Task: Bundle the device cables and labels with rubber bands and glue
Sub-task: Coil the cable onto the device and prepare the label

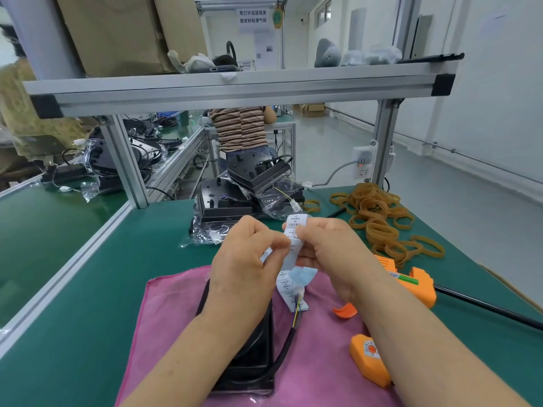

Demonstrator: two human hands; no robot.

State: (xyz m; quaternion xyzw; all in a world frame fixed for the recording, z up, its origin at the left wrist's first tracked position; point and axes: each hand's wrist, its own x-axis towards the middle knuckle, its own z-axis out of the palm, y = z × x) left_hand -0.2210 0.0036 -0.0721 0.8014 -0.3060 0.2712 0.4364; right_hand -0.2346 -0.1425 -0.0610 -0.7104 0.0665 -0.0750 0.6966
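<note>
A strip of white printed labels (294,245) is held above a pink cloth (317,342). My left hand (244,259) pinches its left edge, and my right hand (326,248) grips it with fingers curled round the upper part. The strip's lower end hangs down to a thin cable (296,309) with yellow and blue wires. That cable leads to a black device (249,368) lying on the cloth, partly hidden under my left forearm. A pile of tan rubber bands (379,218) lies to the right. An orange glue gun (411,283) rests right of my hands.
Stacked black devices in clear bags (246,198) sit on the green table (88,304) beyond my hands. An orange block (370,359) and a small orange piece (345,311) lie on the cloth. An aluminium frame shelf (235,89) spans overhead. A person in a striped shirt (239,127) works behind.
</note>
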